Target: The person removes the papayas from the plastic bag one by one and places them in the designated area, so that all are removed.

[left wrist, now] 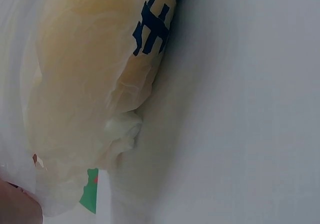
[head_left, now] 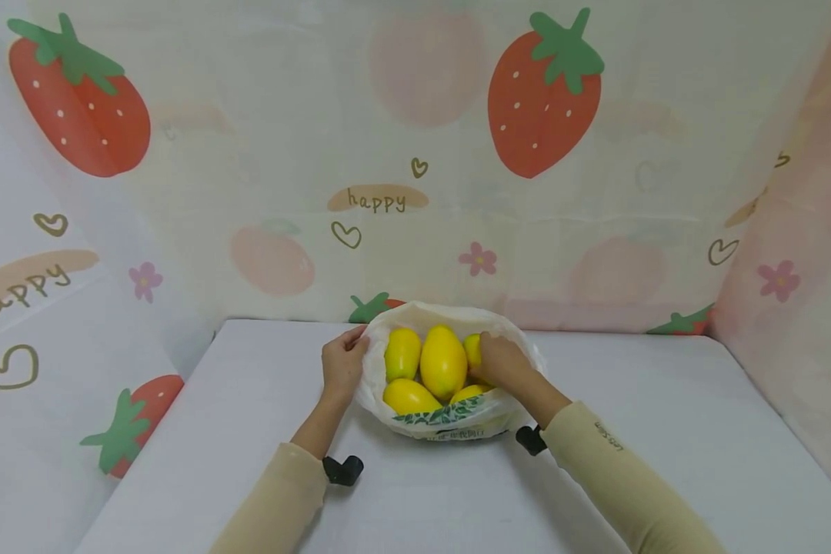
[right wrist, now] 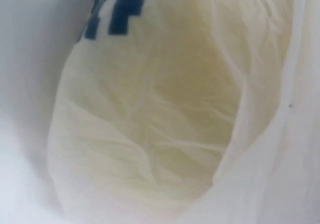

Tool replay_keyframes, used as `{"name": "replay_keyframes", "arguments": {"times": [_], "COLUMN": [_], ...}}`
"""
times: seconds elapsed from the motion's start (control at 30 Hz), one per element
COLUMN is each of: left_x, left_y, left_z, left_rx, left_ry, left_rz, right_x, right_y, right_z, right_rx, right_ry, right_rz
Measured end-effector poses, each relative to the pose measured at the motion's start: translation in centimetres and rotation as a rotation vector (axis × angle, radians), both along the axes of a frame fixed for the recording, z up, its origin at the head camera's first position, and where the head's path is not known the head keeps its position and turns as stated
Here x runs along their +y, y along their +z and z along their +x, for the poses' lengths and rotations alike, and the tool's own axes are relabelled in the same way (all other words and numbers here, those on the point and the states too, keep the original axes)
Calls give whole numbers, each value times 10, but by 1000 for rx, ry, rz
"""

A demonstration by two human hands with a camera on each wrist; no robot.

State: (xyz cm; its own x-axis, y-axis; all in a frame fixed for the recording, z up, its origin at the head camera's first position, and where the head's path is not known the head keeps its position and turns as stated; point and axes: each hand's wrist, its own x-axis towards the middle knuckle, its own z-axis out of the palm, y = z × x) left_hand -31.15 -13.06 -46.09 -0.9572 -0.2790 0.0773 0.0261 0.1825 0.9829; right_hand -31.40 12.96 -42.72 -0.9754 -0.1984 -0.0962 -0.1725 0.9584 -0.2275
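Observation:
A white plastic bag (head_left: 415, 315) with green leaf print and dark lettering stands on the table with its mouth wide open. Several smooth, oval yellow mangoes (head_left: 444, 362) lie inside. My left hand (head_left: 342, 365) pinches the bag's left rim between thumb and fingers; a bit of that hand (left wrist: 19, 206) shows at the corner of the left wrist view. Inside the mouth's right side, my right hand (head_left: 505, 362) grips a mango (head_left: 472, 352), its fingertips partly hidden. The right wrist view shows only the creased bag wall (right wrist: 150, 109), with the hand out of sight.
The bag sits on a white table (head_left: 284, 346) near its back edge. Behind and at both sides hangs a pale curtain (head_left: 284, 154) printed with strawberries, hearts and flowers. Black wrist mounts (head_left: 343, 470) stick out below both cuffs.

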Motion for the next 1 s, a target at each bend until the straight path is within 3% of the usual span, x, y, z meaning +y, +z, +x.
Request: {"name": "replay_keyframes", "arguments": {"times": [0.33,0.53,1.0], "left_x": [0,1,0], "left_y": [-4,-7,-2], "left_z": [0,1,-3], "left_rx": [-12,-39,5], "left_ry": [13,20,14], "left_rz": [5,15,-18], "right_x": [2,6,28], "right_y": [7,25,71], "right_z": [3,9,11], "right_rx": [-7,-13,3], "right_ry": [-22,-22,-33], "right_rz": [-32,-53,-217]}}
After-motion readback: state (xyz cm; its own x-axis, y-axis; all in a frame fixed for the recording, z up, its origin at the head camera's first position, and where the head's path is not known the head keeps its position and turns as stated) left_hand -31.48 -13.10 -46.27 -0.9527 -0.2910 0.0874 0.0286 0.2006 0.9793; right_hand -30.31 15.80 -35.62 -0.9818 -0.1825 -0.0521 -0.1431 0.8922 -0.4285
